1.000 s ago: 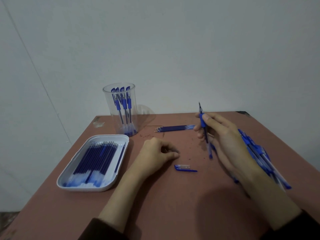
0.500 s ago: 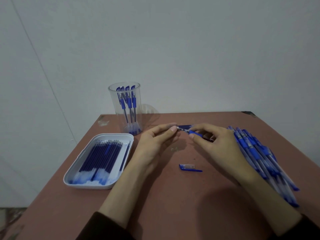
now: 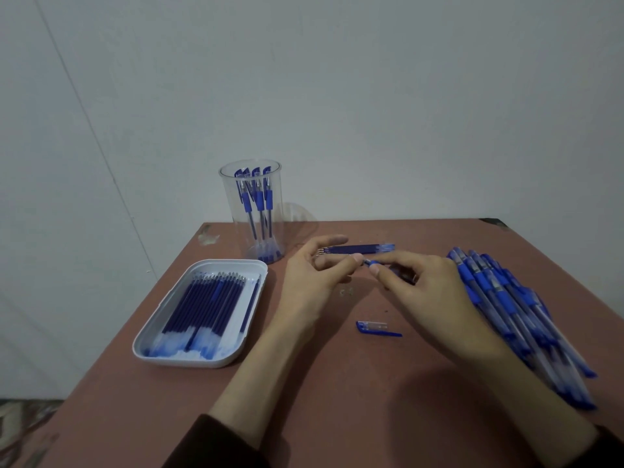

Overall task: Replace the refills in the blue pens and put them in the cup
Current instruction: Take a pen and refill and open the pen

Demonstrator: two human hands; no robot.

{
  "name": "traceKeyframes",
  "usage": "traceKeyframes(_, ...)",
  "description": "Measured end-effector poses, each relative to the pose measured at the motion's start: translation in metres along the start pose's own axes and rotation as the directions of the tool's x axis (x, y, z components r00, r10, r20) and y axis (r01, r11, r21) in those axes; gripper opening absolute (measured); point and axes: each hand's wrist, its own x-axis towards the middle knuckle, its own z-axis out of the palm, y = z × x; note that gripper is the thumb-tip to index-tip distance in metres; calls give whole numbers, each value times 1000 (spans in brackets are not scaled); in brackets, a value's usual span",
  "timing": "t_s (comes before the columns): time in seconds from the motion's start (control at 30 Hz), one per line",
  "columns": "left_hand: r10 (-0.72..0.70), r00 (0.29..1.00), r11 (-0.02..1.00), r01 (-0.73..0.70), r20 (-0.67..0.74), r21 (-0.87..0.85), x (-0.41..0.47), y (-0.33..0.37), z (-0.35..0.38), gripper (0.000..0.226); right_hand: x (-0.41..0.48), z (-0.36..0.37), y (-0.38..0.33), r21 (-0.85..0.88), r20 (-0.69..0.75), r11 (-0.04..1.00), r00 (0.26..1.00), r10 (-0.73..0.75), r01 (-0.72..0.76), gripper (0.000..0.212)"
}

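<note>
My right hand (image 3: 418,288) holds a blue pen (image 3: 373,263) low over the table, its blue end sticking out toward the left. My left hand (image 3: 314,275) meets it, thumb and forefinger pinching that end. Most of the pen is hidden under my right fingers. A loose blue pen cap (image 3: 376,327) lies on the table in front of my hands. The clear cup (image 3: 253,211) at the back left holds several blue pens. A white tray (image 3: 169,329) on the left is full of blue refills. A pile of blue pens (image 3: 513,309) lies on the right.
Several used refills (image 3: 364,248) lie in a row just behind my hands. The brown table (image 3: 337,400) ends at a wall behind and drops off on the left beside the tray. Its far right corner is chipped.
My right hand lowered the pen from upright to flat over the table. My left hand left its resting spot and came up to pinch the pen's end. The head view shifted left.
</note>
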Motion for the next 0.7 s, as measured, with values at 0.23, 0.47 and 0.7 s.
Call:
traceKeyframes(0.23, -201, 980, 957, 196, 1, -216, -1, -4, 2, 7, -3, 4, -1, -335, -58, 924, 974, -218, 187, 13)
traceKeyframes(0.47, -265, 960, 899, 280, 90, -336, 0, -8, 7, 7, -5, 11, -3, -234, -129, 957, 970, -207, 173, 13)
traceKeyframes(0.7, -204, 978, 939, 185, -37, -290, 2, -16, 9, 11, -5, 15, -6, -399, -152, 888, 938, -310, 229, 8)
